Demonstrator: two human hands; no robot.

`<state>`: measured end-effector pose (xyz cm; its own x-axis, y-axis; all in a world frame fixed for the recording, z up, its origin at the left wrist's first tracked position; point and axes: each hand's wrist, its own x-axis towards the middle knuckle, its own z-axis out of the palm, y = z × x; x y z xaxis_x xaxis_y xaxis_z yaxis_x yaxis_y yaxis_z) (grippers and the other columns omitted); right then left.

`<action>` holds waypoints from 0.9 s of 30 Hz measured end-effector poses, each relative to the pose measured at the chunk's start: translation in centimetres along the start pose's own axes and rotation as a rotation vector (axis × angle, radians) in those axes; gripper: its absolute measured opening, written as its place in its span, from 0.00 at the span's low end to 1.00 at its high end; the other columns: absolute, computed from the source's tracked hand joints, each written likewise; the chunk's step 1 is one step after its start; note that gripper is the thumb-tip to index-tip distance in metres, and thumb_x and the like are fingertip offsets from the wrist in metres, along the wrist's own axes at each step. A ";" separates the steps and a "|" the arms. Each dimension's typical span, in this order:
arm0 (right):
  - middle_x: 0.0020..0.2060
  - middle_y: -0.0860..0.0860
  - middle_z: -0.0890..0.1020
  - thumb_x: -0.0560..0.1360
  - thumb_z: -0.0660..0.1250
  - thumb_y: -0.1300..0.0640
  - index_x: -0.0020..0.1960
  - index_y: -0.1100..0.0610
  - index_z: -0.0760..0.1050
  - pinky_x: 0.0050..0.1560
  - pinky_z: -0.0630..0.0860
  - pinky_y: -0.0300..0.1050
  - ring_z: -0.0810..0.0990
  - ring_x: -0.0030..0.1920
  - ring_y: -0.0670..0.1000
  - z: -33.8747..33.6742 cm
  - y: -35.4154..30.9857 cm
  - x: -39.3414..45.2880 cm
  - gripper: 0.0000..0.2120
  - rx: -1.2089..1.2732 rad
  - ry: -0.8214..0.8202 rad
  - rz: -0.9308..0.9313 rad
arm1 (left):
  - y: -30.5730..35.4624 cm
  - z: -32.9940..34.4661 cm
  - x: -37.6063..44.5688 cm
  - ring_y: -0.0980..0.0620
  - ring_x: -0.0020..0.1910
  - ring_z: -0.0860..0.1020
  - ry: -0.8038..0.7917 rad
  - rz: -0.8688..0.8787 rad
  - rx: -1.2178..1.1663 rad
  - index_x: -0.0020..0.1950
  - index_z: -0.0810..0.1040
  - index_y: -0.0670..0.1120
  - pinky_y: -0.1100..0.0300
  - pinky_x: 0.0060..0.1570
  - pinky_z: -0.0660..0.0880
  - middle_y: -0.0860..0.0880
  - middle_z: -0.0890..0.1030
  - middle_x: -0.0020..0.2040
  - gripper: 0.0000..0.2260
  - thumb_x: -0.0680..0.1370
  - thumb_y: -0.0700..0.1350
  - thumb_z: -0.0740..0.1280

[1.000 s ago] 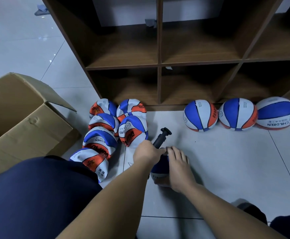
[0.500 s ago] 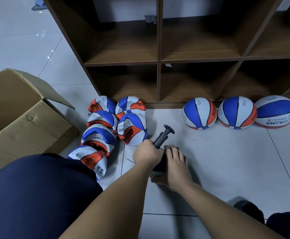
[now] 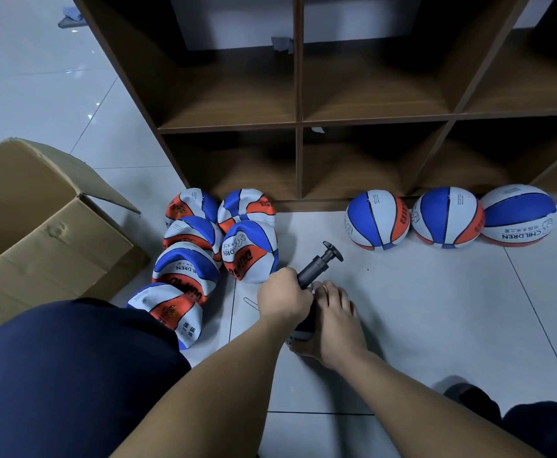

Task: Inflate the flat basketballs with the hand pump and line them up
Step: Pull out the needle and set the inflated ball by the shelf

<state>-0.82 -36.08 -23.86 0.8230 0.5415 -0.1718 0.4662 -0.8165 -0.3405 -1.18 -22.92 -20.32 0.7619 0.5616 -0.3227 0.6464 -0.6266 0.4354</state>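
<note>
A flat basketball lies on the near floor, mostly hidden under the hands. The right hand lies over it, fingers curved round it. The left hand grips the hand pump barrel, its handle tilted far-right. Three inflated balls are lined up far right against the shelf; six flat ones wait left, beside a cardboard box. Most inflating remains.
</note>
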 end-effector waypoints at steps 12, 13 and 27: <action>0.71 0.46 0.69 0.58 0.75 0.24 0.78 0.51 0.61 0.69 0.75 0.49 0.70 0.71 0.51 -2.1 3.8 -0.1 0.58 0.100 0.069 0.085 | 5.0 -12.0 5.1 0.46 0.36 0.83 -0.096 0.206 0.088 0.46 0.80 0.49 0.54 0.32 0.79 0.48 0.82 0.37 0.10 0.75 0.54 0.75; 0.71 0.47 0.70 0.58 0.76 0.25 0.78 0.51 0.61 0.68 0.75 0.50 0.71 0.71 0.52 -2.6 5.0 0.2 0.58 0.108 0.077 0.120 | 5.5 -13.1 5.3 0.46 0.35 0.83 -0.115 0.220 0.095 0.45 0.79 0.49 0.55 0.32 0.78 0.47 0.82 0.36 0.10 0.75 0.53 0.75; 0.73 0.57 0.70 0.54 0.89 0.37 0.79 0.57 0.62 0.68 0.78 0.65 0.69 0.74 0.61 -8.7 19.4 6.1 0.63 0.006 0.317 0.414 | 7.8 -15.1 4.7 0.55 0.25 0.79 -0.251 0.297 0.157 0.41 0.80 0.45 0.64 0.27 0.70 0.50 0.83 0.30 0.14 0.75 0.55 0.76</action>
<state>16.07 -50.36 -23.44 0.9963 0.0854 -0.0048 0.0797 -0.9476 -0.3093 6.81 -17.00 -5.78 0.8903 0.2071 -0.4056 0.3808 -0.8270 0.4136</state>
